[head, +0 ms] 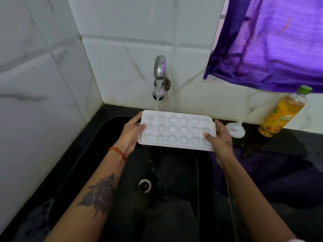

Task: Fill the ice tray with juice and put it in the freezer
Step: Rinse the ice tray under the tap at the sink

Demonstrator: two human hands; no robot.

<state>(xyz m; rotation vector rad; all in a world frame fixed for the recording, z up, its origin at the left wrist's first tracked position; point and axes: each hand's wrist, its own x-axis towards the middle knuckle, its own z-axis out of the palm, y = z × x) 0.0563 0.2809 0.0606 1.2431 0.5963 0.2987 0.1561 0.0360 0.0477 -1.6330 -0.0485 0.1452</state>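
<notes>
A white ice tray with star- and heart-shaped cells is held level over a black sink. My left hand grips its left end, thumb on the rim. My right hand grips its right end, thumb on the near right corner. A chrome tap on the tiled wall runs a thin stream of water onto the tray's far left corner. Water drips from the tray into the sink.
A bottle of yellow liquid with a green cap leans on the black counter at the right. A small white squeeze bottle lies beside the tray. A purple curtain hangs at the upper right. The sink drain lies below the tray.
</notes>
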